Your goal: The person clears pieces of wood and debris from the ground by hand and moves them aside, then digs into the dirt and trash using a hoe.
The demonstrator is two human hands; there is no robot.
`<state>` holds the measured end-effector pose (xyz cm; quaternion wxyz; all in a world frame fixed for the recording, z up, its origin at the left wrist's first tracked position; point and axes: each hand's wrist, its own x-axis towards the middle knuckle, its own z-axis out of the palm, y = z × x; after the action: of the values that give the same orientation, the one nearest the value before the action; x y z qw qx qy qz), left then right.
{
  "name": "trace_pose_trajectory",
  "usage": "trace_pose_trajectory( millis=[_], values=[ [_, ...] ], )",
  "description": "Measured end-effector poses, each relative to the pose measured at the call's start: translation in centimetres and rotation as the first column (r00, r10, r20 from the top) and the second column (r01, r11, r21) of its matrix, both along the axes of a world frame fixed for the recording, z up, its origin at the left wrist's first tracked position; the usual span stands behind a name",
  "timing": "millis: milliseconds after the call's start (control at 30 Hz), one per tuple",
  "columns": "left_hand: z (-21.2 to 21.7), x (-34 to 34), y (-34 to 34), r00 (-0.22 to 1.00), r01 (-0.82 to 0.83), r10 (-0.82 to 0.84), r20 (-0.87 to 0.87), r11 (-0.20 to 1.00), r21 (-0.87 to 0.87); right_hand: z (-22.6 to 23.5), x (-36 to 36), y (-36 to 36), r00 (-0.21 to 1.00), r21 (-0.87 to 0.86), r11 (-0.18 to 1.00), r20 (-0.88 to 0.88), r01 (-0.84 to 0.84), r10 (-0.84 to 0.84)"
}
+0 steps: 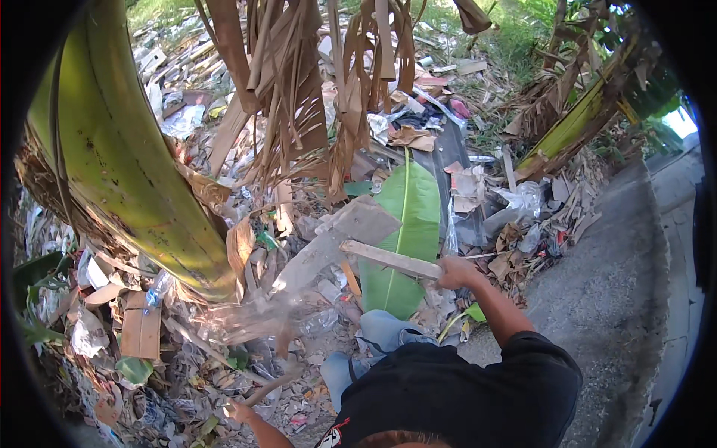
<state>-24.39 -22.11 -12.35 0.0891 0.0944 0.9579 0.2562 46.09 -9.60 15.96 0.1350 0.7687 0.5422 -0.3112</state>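
My right hand (457, 273) is closed around the end of a pale, flat wooden slat (392, 260), which points left across a large green banana leaf (418, 201). A grey, flat board-like piece (351, 228) lies at the slat's far end, partly over the leaf. Low on the left, my left hand (240, 412) is wrapped round a brown curved wooden stick (272, 388). Motion smears the stick's upper end, so its shape there cannot be made out. Beneath and around it is a litter of dry leaves and scraps.
A thick green banana trunk (142, 172) leans on the left, with dry brown leaves (291, 82) hanging ahead. Cardboard (140, 326) and clear plastic (521, 200) lie amid the litter. A concrete strip (597, 313) runs along the right, below another leaning trunk (571, 123).
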Motion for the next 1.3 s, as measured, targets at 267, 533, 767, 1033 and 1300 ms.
trace_pose_trajectory(
  millis=[267,533,767,1033,1300],
  values=[
    [0.9,2.7,0.8,0.998,0.005,-0.006,0.07,1.0,0.01,11.7,2.3,-4.2,0.956,0.369,0.896,0.055,0.248,-0.287],
    [-1.3,5.0,1.8,0.999,-0.035,0.038,0.013,0.984,-0.173,19.4,11.7,1.2,0.903,0.846,0.447,-0.085,0.289,-0.422],
    [-1.6,8.4,0.5,0.961,-0.01,-0.043,0.272,0.981,0.193,31.6,28.0,32.6,0.667,0.907,0.421,0.322,-0.013,-0.672],
    [1.4,10.3,-2.6,0.963,-0.218,0.099,0.253,0.834,0.507,-15.6,7.6,23.7,0.663,0.21,0.692,-0.566,0.691,-0.49],
    [3.1,6.7,-7.1,0.978,-0.194,0.118,0.17,0.807,0.558,-32.0,-24.9,5.3,0.585,-0.491,0.871,-0.714,-0.028,-0.384]
  ],
)
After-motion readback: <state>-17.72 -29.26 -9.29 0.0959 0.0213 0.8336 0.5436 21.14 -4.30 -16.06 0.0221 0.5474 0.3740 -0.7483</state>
